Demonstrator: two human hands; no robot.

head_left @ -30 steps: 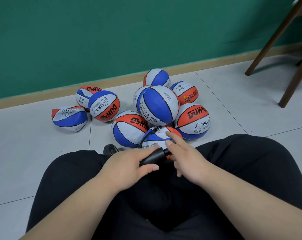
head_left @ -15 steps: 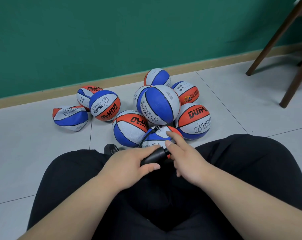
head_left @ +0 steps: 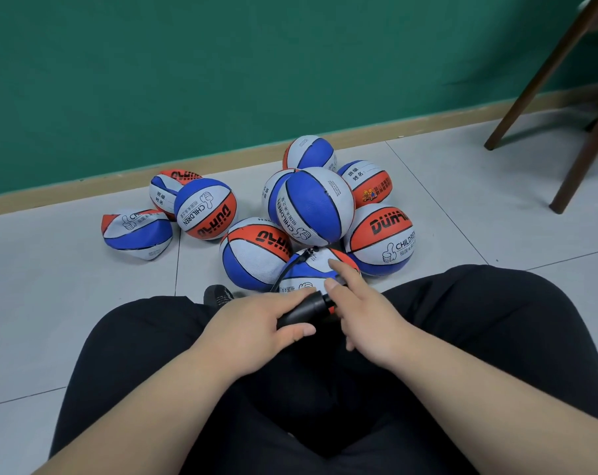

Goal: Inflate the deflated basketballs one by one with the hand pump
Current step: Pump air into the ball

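- Ball (head_left: 320, 267) being filled sits on the floor between the knees, touching the pile (head_left: 316, 207), with the hose (head_left: 288, 270) running up to its top.
- Almost nothing has moved in the last second. The left grip (head_left: 256, 323) stays clamped round the pump (head_left: 304, 310). The right grip (head_left: 366, 313) keeps its fingers straight on the ball and the pump's end, pinching nothing.
- No stroke shows, so pumping seems paused or not begun; how full the ball is I cannot tell.
- A flat ball (head_left: 136, 233) lies apart at left, so work likely remains.
- The floor (head_left: 50, 303) is grey tile, meeting a green wall (head_left: 222, 63) with wood skirting. Chair legs (head_left: 544, 70) stand at right.
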